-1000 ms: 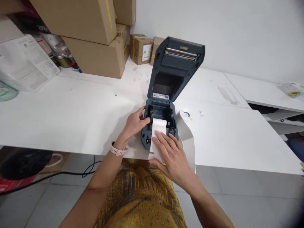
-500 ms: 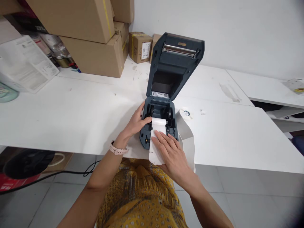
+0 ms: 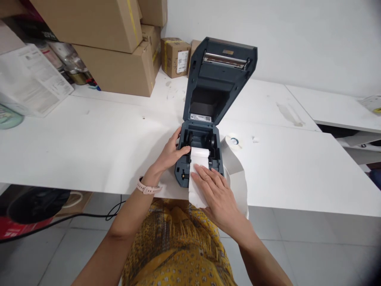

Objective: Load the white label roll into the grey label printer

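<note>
A dark blue-grey label printer (image 3: 220,85) stands with its lid raised near the table's front edge. White label paper (image 3: 197,194) runs out of its base over the front edge, with a curled part inside. My left hand (image 3: 170,153) rests at the printer's left side, fingers spread, thumb over the rim beside the curled paper. My right hand (image 3: 216,194) lies flat on the paper strip, fingers stretched out. A label roll (image 3: 233,141) lies right of the printer, and a long loose strip (image 3: 238,178) trails from it past my right hand.
Cardboard boxes (image 3: 119,71) are stacked at the back left, with a small labelled box (image 3: 175,59) beside them. White papers and a green item (image 3: 10,117) lie far left. A black cable (image 3: 89,215) hangs below the white table (image 3: 89,151).
The paper under my right hand has shifted slightly to the right, and the loose strip's lower end has also moved right. Both hands keep nearly the same pose.
</note>
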`<move>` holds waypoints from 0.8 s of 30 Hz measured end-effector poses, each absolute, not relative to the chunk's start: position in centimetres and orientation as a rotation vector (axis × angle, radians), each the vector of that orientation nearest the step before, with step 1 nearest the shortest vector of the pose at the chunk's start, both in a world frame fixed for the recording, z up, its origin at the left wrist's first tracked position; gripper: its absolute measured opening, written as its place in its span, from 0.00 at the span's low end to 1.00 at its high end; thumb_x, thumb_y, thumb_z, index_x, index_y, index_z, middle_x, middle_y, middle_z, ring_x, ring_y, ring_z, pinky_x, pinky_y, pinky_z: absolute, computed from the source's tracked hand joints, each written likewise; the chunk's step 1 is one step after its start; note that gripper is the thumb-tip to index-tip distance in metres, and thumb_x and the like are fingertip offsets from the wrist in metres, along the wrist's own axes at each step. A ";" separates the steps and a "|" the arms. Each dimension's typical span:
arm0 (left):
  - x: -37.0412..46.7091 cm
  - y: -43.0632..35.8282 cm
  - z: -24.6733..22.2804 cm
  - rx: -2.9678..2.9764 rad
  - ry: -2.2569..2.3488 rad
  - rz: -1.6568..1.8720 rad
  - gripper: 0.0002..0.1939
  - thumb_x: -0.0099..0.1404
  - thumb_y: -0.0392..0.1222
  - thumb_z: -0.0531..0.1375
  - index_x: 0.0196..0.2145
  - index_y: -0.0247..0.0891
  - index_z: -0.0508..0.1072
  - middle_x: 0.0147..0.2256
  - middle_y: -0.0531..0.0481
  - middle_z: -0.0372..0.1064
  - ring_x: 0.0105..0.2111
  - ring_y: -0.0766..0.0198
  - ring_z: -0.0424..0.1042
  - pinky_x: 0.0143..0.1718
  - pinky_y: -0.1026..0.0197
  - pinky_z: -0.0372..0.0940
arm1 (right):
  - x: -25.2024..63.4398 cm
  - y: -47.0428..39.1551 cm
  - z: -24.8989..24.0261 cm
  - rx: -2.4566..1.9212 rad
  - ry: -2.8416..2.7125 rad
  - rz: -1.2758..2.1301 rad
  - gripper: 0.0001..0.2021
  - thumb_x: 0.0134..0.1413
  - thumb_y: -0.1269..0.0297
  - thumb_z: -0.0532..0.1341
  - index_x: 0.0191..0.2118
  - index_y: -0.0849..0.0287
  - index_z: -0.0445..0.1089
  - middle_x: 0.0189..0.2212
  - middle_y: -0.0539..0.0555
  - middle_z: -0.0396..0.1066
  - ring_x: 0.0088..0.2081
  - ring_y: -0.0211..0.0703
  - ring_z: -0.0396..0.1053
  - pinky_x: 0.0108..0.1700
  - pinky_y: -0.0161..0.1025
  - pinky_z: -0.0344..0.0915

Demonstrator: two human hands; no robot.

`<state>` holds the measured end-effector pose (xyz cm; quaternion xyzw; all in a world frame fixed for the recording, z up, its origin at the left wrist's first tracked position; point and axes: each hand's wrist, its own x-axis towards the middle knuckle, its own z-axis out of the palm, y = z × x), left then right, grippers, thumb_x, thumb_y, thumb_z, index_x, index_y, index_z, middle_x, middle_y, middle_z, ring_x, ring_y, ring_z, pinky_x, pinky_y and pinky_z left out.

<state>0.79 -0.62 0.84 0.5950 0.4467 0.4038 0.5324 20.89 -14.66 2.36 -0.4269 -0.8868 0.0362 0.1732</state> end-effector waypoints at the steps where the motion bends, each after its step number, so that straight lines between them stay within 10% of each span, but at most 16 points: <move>1: 0.8 -0.7 0.9 1.419 1.068 0.959 0.50 0.63 0.50 0.64 0.75 0.38 0.47 0.74 0.38 0.51 0.70 0.40 0.60 0.68 0.40 0.62 | 20.9 -14.7 2.4 -1.215 -2.515 0.103 0.45 0.45 0.78 0.57 0.73 0.63 0.50 0.75 0.64 0.53 0.75 0.59 0.52 0.70 0.64 0.60; 8: 0.8 -0.5 0.9 1.419 1.065 0.948 0.48 0.64 0.50 0.63 0.75 0.42 0.48 0.74 0.41 0.53 0.70 0.42 0.60 0.68 0.40 0.63 | 21.0 -14.7 2.3 -1.234 -2.523 0.133 0.48 0.42 0.80 0.56 0.74 0.63 0.49 0.76 0.63 0.52 0.75 0.58 0.52 0.71 0.64 0.59; 13: 0.6 -1.4 1.0 1.410 1.057 0.970 0.47 0.66 0.53 0.64 0.75 0.43 0.49 0.75 0.42 0.50 0.73 0.42 0.53 0.72 0.41 0.57 | 21.0 -15.6 3.3 -1.224 -2.542 0.143 0.37 0.64 0.68 0.60 0.75 0.63 0.48 0.76 0.66 0.50 0.77 0.60 0.49 0.72 0.67 0.57; 19: 1.0 -8.3 1.3 1.345 1.124 0.966 0.51 0.67 0.60 0.66 0.77 0.49 0.42 0.77 0.43 0.42 0.76 0.42 0.47 0.74 0.40 0.51 | 26.0 -16.0 11.3 -0.552 -2.745 0.714 0.22 0.74 0.52 0.56 0.68 0.48 0.65 0.60 0.49 0.77 0.64 0.38 0.72 0.71 0.44 0.66; 24: 1.5 -11.6 0.6 1.262 1.137 0.999 0.54 0.67 0.58 0.66 0.77 0.48 0.37 0.75 0.40 0.48 0.74 0.45 0.53 0.72 0.43 0.56 | 28.2 -6.1 15.7 -0.932 -2.013 0.136 0.26 0.72 0.52 0.58 0.70 0.52 0.63 0.71 0.58 0.62 0.70 0.49 0.64 0.66 0.48 0.67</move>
